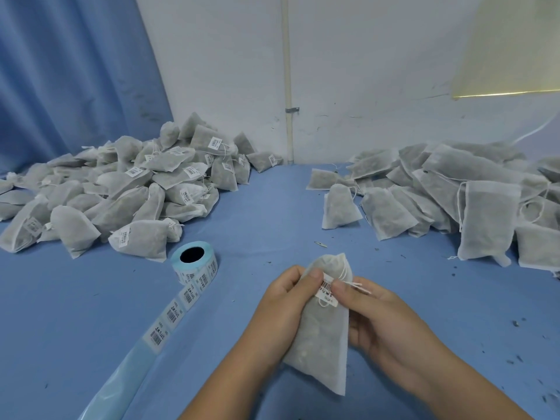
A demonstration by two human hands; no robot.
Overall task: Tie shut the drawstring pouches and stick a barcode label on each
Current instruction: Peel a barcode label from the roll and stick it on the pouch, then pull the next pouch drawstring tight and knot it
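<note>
Both my hands hold one grey drawstring pouch (322,338) over the blue table, its gathered neck pointing away from me. My left hand (285,301) grips its left side, thumb near the neck. My right hand (372,316) grips the right side, thumb pressing a white barcode label (325,291) onto the pouch just below the tied white string (354,283). A roll of barcode labels (195,263) stands to the left, its strip (169,316) trailing toward me.
A heap of tied, labelled pouches (130,189) fills the far left. A pile of flat unlabelled pouches (454,195) lies at the far right. Blue curtain and white wall stand behind. Small dark crumbs dot the blue tabletop (272,207).
</note>
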